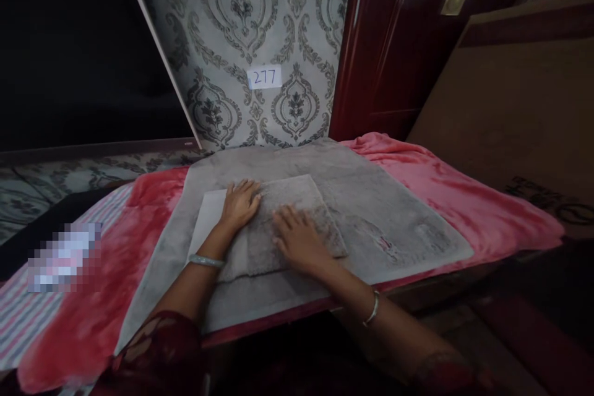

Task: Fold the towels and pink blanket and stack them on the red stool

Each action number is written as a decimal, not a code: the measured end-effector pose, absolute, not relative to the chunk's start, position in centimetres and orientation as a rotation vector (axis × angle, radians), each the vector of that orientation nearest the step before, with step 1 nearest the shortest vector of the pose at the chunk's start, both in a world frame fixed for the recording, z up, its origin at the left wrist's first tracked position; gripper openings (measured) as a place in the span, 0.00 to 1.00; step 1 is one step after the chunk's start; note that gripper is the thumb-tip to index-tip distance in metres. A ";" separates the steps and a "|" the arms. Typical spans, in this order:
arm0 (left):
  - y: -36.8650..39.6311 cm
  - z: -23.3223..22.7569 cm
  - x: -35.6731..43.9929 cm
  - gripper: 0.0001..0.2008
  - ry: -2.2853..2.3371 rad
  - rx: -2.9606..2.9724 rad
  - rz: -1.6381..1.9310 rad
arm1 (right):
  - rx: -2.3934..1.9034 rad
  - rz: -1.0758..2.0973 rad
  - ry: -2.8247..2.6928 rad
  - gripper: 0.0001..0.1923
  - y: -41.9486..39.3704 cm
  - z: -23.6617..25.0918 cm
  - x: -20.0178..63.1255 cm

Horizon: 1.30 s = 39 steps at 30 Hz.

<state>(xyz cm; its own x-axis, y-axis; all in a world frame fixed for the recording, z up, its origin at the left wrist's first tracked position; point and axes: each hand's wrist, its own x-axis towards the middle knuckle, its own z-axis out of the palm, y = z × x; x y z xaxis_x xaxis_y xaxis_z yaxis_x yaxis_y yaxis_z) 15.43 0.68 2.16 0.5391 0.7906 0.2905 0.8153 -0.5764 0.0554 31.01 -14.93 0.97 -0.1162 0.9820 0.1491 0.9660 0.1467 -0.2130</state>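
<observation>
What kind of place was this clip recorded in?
Probably a home room: patterned wallpaper, a dark red wooden door, and a pink blanket under the grey folded towel both hands press.

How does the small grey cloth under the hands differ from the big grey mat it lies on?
The small grey cloth is folded into a compact rectangle; the big grey mat lies spread open in a single layer. The cloth covers only the middle of the mat, which reaches almost across the pink blanket. Both hands, left hand and right hand, press flat on the cloth, not the mat. Both are grey and look plush.
</observation>
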 end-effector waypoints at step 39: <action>-9.1 -2.3 5.7 0.27 -1.719 -2.553 -0.244 | -1.624 0.218 -2.385 0.33 -12.4 -1.5 26.4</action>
<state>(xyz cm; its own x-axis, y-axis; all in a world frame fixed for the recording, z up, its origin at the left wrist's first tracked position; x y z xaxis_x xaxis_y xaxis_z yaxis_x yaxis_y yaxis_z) 5.67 -9.07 -2.34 0.3681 0.9157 0.1609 0.9243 -0.3792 0.0434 26.40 -12.38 -1.54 -0.3496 0.9294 0.1188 0.8923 0.3689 -0.2602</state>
